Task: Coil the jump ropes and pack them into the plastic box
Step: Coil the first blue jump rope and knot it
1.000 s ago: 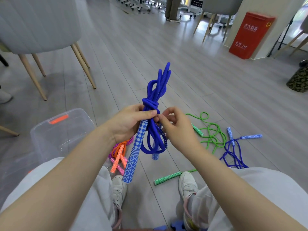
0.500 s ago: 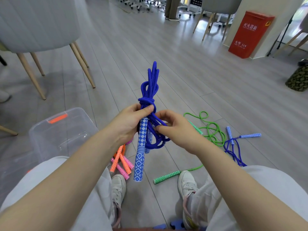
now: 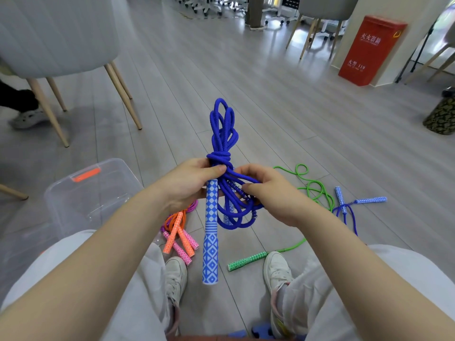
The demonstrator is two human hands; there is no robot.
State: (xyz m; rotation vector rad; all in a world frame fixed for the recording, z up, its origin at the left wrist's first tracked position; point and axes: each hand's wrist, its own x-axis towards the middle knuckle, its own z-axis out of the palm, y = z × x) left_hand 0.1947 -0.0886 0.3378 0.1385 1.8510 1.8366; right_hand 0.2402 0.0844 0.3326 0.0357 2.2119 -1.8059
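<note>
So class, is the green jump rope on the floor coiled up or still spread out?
Spread out. The green jump rope lies in loose loops on the floor, its handle stretched away from them, with no knot or wrap.

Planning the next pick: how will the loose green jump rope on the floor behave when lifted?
The green jump rope lies in loose curls, so it is probably floppy and will dangle. Its handle looks rigid and would likely swing, and may roll if pushed.

I see the plastic box (image 3: 81,193) on the floor (image 3: 246,94) left of my feet, loose jump ropes (image 3: 317,193) right, a chair (image 3: 54,38) behind the box.
</note>
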